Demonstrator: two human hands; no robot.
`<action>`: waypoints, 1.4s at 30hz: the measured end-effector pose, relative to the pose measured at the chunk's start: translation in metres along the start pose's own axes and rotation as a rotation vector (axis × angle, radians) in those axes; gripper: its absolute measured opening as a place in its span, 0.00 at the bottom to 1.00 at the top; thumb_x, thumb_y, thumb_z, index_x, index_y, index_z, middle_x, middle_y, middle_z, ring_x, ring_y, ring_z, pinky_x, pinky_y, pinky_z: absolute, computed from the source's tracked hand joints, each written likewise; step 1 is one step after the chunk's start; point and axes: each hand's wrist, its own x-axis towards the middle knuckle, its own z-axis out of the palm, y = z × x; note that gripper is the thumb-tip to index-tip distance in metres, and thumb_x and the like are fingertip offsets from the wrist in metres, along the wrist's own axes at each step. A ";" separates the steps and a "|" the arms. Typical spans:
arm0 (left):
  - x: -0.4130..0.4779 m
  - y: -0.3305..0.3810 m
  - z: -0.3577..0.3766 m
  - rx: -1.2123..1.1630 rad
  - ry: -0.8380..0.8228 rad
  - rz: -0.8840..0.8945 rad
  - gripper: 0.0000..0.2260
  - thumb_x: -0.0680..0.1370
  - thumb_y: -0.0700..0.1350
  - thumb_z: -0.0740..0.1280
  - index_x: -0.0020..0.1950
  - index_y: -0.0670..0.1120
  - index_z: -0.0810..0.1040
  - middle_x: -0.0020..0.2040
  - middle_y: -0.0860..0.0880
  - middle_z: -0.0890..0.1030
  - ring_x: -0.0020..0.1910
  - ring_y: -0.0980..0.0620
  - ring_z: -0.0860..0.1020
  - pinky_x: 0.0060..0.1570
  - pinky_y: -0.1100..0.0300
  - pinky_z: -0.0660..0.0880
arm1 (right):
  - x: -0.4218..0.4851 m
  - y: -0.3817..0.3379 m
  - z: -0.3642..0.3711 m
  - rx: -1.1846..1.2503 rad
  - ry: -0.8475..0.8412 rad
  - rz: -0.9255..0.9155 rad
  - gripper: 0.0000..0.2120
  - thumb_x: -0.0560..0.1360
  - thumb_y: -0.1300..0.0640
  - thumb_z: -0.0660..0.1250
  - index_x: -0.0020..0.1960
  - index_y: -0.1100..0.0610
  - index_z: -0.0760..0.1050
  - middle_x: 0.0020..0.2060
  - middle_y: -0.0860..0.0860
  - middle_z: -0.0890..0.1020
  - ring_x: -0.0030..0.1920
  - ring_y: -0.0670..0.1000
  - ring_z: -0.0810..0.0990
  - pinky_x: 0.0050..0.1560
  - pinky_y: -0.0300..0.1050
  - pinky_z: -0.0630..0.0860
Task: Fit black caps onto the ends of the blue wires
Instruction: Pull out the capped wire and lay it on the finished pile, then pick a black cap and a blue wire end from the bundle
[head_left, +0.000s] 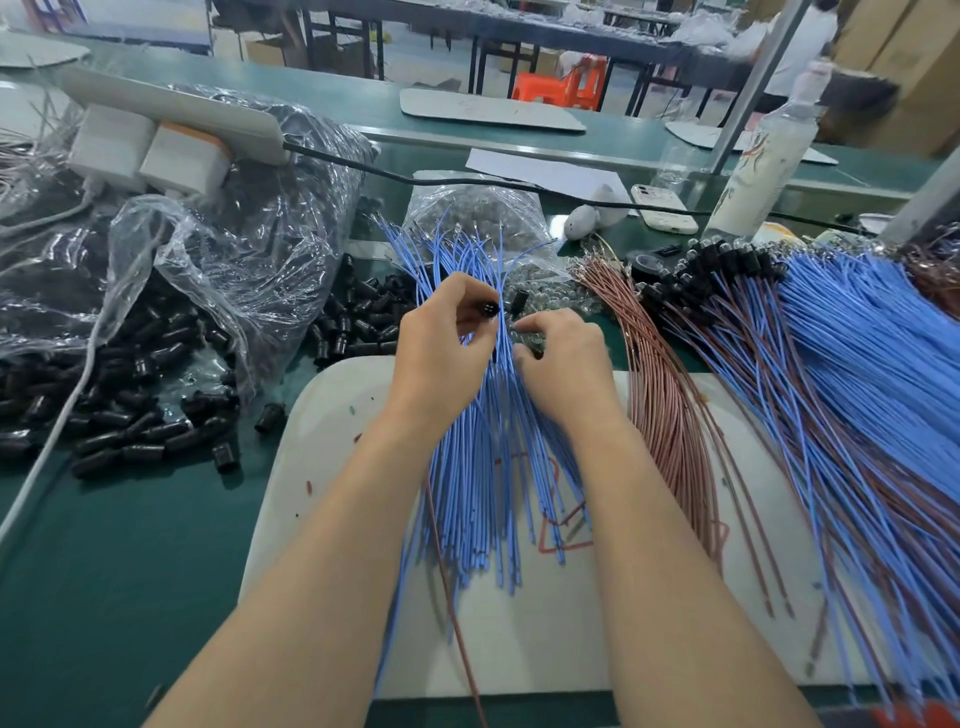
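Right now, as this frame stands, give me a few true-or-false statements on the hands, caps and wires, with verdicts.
1. The left hand pinches a black cap. True.
2. The loose black caps lie right of both hands. False: they lie to the left, by the plastic bag.
3. The brown wires lie right of the blue wires being worked. True.
4. The right hand hangs idle and open. False: its fingers pinch at the blue wires.

The black caps (130, 431) are of smooth, glossy plastic. The blue wires (483, 467) have a smooth, rather matt plastic coat. The clear bag (249, 244) is thin plastic, wrinkled and shiny. The green tabletop (130, 545) looks matt, the white board (519, 649) smooth.
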 end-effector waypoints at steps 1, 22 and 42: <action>0.000 0.000 0.000 -0.003 -0.004 -0.002 0.07 0.75 0.34 0.66 0.51 0.43 0.78 0.44 0.52 0.81 0.46 0.57 0.80 0.50 0.70 0.74 | 0.000 0.000 0.000 -0.020 -0.013 0.003 0.13 0.78 0.55 0.63 0.62 0.52 0.76 0.62 0.51 0.75 0.64 0.56 0.68 0.64 0.52 0.67; 0.000 0.001 -0.001 -0.004 -0.010 -0.027 0.07 0.76 0.35 0.66 0.51 0.45 0.78 0.46 0.53 0.81 0.47 0.59 0.79 0.51 0.71 0.74 | 0.005 0.017 -0.007 0.431 0.161 0.233 0.19 0.74 0.69 0.55 0.56 0.56 0.78 0.51 0.51 0.82 0.49 0.48 0.77 0.48 0.38 0.70; -0.002 0.004 0.000 0.004 -0.035 -0.037 0.08 0.76 0.35 0.65 0.53 0.45 0.78 0.46 0.53 0.81 0.47 0.58 0.79 0.53 0.68 0.75 | 0.007 0.022 0.001 0.090 0.031 0.081 0.18 0.80 0.63 0.56 0.62 0.50 0.78 0.64 0.51 0.75 0.63 0.58 0.72 0.65 0.52 0.69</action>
